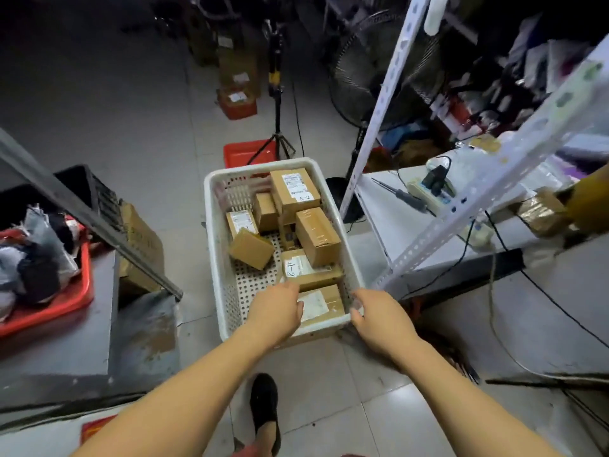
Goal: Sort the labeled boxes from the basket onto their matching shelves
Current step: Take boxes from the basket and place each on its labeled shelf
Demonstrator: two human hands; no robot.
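A white perforated basket [216, 245] is seen on the tiled floor [158, 127] at the centre of the view, with cardboard boxes lying inside it. A box labelled A-2 [296, 192] is stacked at the 12 o'clock end of the basket, and a second box with an A-2 label [308, 270] lies toward the 6 o'clock end, partly under a plain taped box [318, 235]. A small tilted box [252, 247] is found at the 9 o'clock side of these, leaning against another labelled box [242, 222].

The left hand [275, 313] is reached into the near end of the basket, its fingers curled down over the edge of the nearest box [324, 303], which bears a white label; whether that box is actually gripped cannot be told. The right hand [375, 319] is closed around the near right corner of the basket rim, at the 5 o'clock corner.

A white metal shelf unit [389, 94] is stood at 2 o'clock, with cables and a charger laid on its lower shelf [395, 219]. At 9 o'clock a red tray [66, 301] filled with cloth is seen. A tripod [276, 110] is placed at 12 o'clock beyond the basket, over a red lid [240, 153]. A black shoe [265, 410] is visible at 6 o'clock.
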